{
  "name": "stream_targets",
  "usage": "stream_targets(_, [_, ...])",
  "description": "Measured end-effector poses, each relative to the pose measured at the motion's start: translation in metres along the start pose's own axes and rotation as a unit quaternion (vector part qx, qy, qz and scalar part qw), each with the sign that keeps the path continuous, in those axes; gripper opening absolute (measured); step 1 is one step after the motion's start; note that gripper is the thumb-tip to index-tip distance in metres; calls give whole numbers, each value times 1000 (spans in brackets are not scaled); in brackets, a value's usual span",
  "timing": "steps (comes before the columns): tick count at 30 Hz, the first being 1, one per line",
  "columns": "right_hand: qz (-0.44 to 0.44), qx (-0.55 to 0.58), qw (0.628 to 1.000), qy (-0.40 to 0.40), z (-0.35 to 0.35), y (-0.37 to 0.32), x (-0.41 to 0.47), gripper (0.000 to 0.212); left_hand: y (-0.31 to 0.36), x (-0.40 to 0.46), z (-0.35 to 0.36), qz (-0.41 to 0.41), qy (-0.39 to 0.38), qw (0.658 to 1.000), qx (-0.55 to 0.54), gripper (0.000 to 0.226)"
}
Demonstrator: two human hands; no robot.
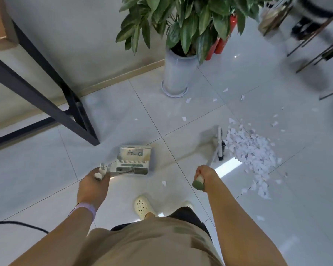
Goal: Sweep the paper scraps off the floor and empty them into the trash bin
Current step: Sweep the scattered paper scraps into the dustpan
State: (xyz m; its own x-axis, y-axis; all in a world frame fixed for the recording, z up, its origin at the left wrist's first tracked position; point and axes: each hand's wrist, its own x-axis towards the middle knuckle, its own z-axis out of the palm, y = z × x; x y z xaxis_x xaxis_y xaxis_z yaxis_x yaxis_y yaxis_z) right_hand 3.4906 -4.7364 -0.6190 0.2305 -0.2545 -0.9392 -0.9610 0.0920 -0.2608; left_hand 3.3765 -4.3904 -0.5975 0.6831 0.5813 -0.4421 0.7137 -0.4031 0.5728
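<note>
A heap of white paper scraps point(252, 150) lies on the pale tiled floor at the right, with loose scraps scattered around it. My right hand point(205, 174) grips the green-capped top of a broom handle. The broom head point(220, 144) stands on the floor just left of the heap, touching its edge. My left hand point(93, 186) grips the upright handle of a white dustpan point(134, 159), which rests on the floor left of the broom, apart from the scraps. No trash bin shows in this view.
A tall white planter point(178, 73) with a leafy plant stands ahead, red fire extinguishers point(218, 46) behind it. A black table frame point(65, 104) is at the left. Chair legs point(315, 52) are at the far right. A black cable point(17, 225) lies at the lower left.
</note>
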Motion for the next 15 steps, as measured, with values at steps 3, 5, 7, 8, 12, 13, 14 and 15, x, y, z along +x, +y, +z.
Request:
stream_targets(3, [-1, 31, 999, -8, -16, 6, -14, 10, 8, 6, 4, -2, 4, 1000, -16, 30])
stream_targets(5, [-2, 93, 995, -27, -41, 9, -17, 18, 13, 8, 12, 0, 2, 1000, -18, 26])
stream_targets(7, [5, 120, 992, -49, -65, 7, -20, 21, 19, 6, 19, 0, -1, 1000, -23, 21])
stream_targets(8, [10, 117, 991, -63, -75, 5, -22, 23, 21, 3, 23, 2, -3, 1000, -19, 20])
stream_targets(12, [38, 94, 982, -157, -88, 9, -30, 26, 21, -14, 35, 2, 3, 1000, 5, 17])
stream_targets(13, [46, 85, 979, -180, -86, 12, -35, 25, 20, -22, 38, -2, 10, 1000, 9, 17])
stream_targets(14, [53, 76, 976, -198, -83, 18, -40, 24, 19, -32, 42, -8, 18, 1000, 13, 17])
stream_targets(15, [63, 71, 971, -219, -80, 25, -44, 23, 18, -43, 46, -15, 31, 999, 16, 18])
